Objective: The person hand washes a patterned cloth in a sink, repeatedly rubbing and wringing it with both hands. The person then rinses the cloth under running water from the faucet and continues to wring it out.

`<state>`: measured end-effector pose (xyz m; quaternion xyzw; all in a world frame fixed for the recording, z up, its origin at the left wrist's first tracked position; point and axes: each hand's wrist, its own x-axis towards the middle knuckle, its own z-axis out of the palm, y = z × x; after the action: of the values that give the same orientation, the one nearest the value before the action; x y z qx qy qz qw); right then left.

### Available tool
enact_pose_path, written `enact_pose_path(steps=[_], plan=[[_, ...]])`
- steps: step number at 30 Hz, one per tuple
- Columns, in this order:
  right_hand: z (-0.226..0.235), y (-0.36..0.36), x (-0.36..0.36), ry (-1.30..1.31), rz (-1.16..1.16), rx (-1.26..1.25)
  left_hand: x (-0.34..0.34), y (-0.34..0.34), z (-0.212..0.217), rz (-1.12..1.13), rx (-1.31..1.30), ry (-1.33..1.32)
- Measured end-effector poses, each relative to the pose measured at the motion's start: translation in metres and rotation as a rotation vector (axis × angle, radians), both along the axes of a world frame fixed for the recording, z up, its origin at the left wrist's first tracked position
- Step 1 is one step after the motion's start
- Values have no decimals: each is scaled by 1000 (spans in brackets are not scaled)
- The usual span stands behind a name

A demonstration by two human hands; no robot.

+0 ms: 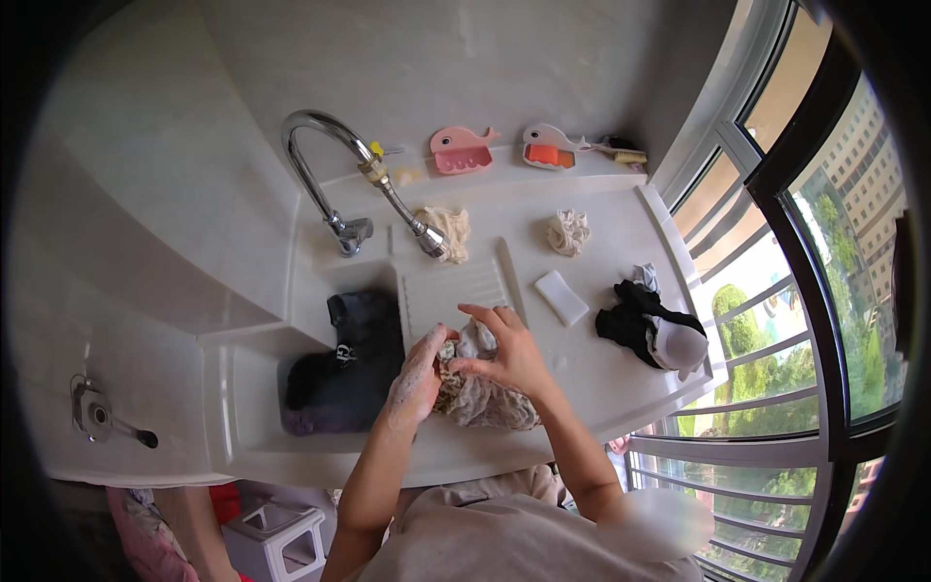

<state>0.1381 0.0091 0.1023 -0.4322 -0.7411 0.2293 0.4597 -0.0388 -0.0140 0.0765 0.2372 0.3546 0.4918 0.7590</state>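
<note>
Down at the near edge of the white tabletop (pixel 621 242), both hands work a patterned wet cloth (pixel 480 393) bunched against the ribbed washboard (pixel 456 291). The left hand (pixel 419 373), soapy, presses its fingers closed into the cloth's left side; the right hand (pixel 509 354) grips the cloth from above, fingers curled around a raised fold. Left of the hands, dark garments (pixel 344 364) lie in the sink basin (pixel 242 407). A chrome tap (pixel 335 175) arches on the far side. To the right sit a white soap bar (pixel 561 297) and a black-and-white garment (pixel 650 325).
</note>
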Motion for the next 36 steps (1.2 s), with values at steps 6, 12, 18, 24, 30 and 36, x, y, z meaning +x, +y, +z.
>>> enact_pose_path(steps=[6, 12, 18, 24, 30, 36], plan=[[6, -7, 26, 59, 99, -30, 9, -4, 18, -198, 520, 702], [25, -4, 58, 751, -44, -380, -11, -4, -41, -360, 500, 837], [-28, 41, 58, 750, -201, -423, 7, -9, -52, 110, 153, -208], [-14, -86, -76, -150, 180, 21, 0, 25, -128, -214, 53, -776], [-64, 2, -59, 30, -370, -91, 48, -9, -37, 234, -345, -259], [-42, -62, -76, -34, 37, 82, -3, 14, -81, -48, -50, -684]])
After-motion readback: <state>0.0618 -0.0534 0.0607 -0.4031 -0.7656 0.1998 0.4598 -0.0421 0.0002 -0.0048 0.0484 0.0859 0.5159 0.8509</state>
